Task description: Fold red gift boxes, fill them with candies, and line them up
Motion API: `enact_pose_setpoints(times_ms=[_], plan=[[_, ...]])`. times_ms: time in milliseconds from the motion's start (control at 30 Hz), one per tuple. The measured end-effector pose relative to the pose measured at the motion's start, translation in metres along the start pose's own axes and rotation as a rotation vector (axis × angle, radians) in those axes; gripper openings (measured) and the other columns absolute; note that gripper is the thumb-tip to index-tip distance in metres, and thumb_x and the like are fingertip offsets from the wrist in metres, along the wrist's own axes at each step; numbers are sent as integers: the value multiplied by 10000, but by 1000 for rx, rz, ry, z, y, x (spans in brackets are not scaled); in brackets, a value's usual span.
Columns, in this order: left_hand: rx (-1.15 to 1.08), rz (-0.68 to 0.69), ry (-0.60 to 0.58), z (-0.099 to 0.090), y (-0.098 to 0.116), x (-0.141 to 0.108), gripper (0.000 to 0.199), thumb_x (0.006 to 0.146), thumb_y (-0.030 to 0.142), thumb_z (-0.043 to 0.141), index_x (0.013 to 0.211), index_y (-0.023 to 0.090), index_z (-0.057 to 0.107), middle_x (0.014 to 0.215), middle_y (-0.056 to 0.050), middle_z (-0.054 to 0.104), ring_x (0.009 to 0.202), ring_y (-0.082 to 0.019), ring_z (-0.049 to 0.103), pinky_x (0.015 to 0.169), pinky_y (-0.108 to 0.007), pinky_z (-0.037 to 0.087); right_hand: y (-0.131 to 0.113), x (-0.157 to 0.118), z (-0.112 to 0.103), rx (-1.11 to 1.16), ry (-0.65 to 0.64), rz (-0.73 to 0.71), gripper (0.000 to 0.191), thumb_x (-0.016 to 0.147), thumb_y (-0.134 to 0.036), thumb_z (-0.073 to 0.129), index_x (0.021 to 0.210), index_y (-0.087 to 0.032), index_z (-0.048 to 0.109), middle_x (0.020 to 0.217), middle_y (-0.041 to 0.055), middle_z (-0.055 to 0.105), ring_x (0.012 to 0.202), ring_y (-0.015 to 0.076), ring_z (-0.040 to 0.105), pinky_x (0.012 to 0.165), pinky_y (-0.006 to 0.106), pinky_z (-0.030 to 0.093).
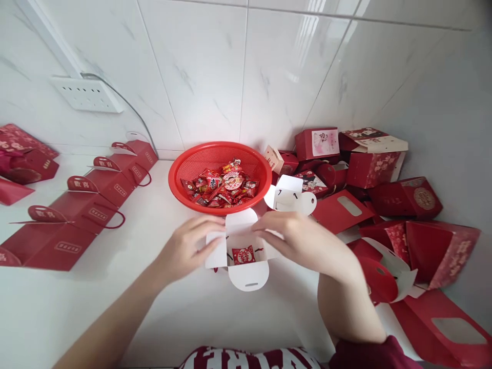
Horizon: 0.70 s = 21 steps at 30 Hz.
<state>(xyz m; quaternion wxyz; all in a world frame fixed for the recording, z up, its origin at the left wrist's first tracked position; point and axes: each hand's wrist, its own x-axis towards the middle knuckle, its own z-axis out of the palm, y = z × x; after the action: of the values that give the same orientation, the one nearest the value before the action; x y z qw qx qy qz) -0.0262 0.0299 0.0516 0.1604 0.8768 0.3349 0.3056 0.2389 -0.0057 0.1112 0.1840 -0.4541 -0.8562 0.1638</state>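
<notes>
An open gift box with white inner walls and spread flaps sits in front of me. One red wrapped candy lies inside it. My left hand grips the box at its left flap, thumb and fingers bent over the edge. At the right and back side, my right hand holds the box with its fingertips, partly covering the right flap. Just behind is a red plastic basket with many red wrapped candies in it. A second open box with a white inside stands behind my right hand.
On the left, closed red gift boxes with cord handles stand in a row. More red boxes, some folded flat, are piled on the right. A tiled wall with a power socket and cable rises behind the white table.
</notes>
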Motion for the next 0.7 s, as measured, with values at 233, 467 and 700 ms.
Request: enact_pose_setpoints(times_ms=[233, 467, 700], plan=[[84, -226, -602, 1, -46, 122, 305, 886, 212, 495, 1071, 273, 730, 1124, -7, 728, 998, -186, 667, 910, -287, 485, -11, -35, -19, 73, 404, -219, 187, 962, -128, 532, 1087, -195, 655, 931, 37, 724, 805, 151, 663, 725, 277, 509], [262, -364, -687, 41, -114, 168, 355, 711, 195, 640, 1051, 232, 732, 1158, -57, 718, 1029, -234, 655, 887, -280, 485, 4, -38, -27, -82, 524, -161, 178, 963, -116, 533, 1092, -180, 638, 886, 50, 716, 776, 167, 653, 699, 310, 503], [414, -524, -550, 35, -156, 168, 516, 780, 442, 658, 1210, 160, 622, 1277, -158, 636, 1127, -303, 616, 921, -330, 461, 17, -32, -30, -135, 556, -116, 169, 978, -153, 522, 1094, -189, 640, 834, 43, 700, 727, 166, 640, 673, 311, 495]])
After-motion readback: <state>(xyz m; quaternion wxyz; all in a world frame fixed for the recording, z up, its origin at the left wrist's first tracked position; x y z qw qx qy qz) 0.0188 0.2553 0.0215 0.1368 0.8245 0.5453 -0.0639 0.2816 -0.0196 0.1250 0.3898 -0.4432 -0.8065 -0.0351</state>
